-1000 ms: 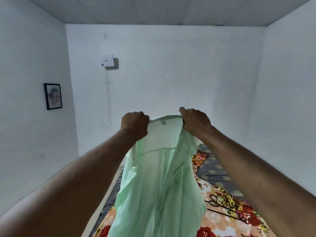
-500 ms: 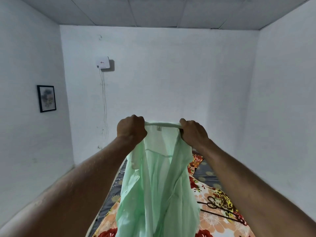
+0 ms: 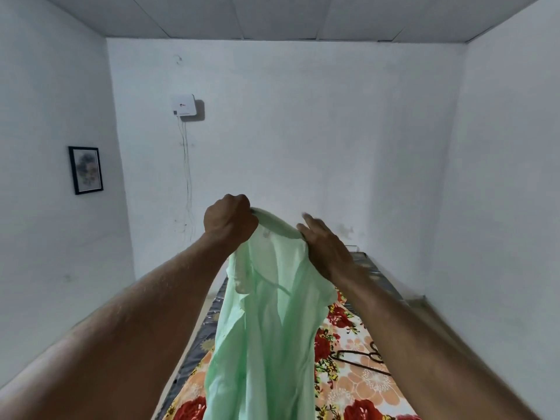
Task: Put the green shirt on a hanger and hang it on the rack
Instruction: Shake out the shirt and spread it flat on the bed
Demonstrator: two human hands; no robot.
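The green shirt (image 3: pixel 266 313) hangs in mid-air by its collar above a floral bedspread (image 3: pixel 363 389); the small tag inside the collar is too blurred to read. The left hand (image 3: pixel 228 221) grips the collar in a fist. The right hand (image 3: pixel 324 247) lies against the collar's other end, fingers stretched and blurred; whether it pinches the cloth I cannot tell. A black hanger (image 3: pixel 357 357) lies on the bedspread

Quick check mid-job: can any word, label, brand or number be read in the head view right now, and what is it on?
No text can be read.
white wall box: a small dark-and-red mark, too small to read.
neck tag inside the collar of the green shirt: blurred, unreadable.
framed picture: no lettering can be made out.
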